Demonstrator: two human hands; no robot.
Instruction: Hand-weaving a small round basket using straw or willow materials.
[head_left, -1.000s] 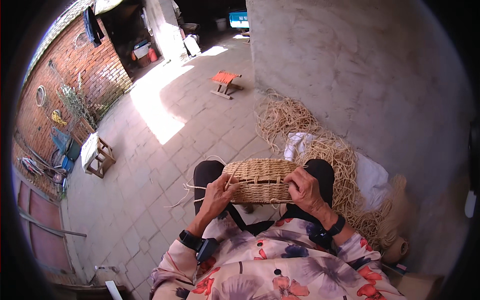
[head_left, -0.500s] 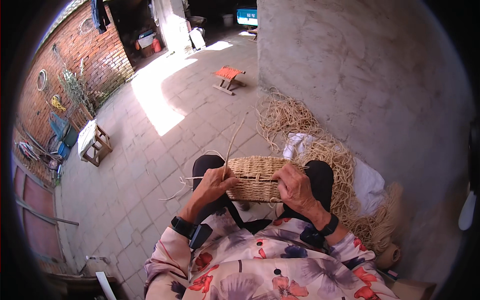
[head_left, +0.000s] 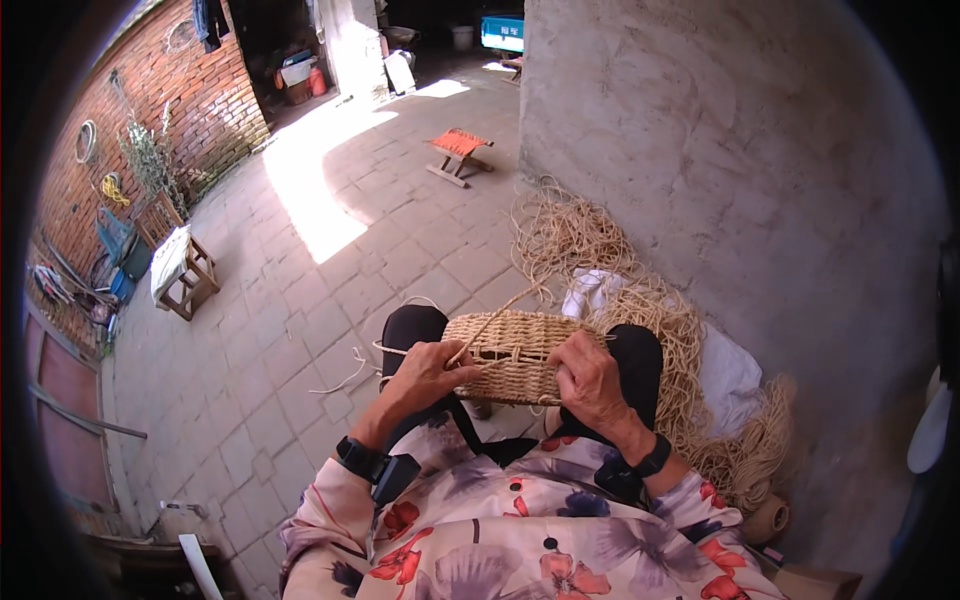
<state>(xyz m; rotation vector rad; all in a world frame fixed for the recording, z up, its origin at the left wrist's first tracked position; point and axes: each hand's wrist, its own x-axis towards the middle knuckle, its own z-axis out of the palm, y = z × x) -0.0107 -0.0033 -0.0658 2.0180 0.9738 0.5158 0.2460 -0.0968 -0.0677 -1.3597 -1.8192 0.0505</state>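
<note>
Left hand [head_left: 425,372] pinched on straw strand [head_left: 490,322]; woven straw basket [head_left: 515,350] gripped by right hand [head_left: 588,378], long axis 9-to-3 between hands.

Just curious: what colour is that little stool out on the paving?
The stool has an orange-red seat on a pale wooden frame; the head view shows it.

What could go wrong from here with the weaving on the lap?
The left hand pinches one straw strand; it may slip or snap. The woven basket rests on the knees, steadied only by the right hand, so it may tip. Loose cord trailing on the paving could snag.
</note>
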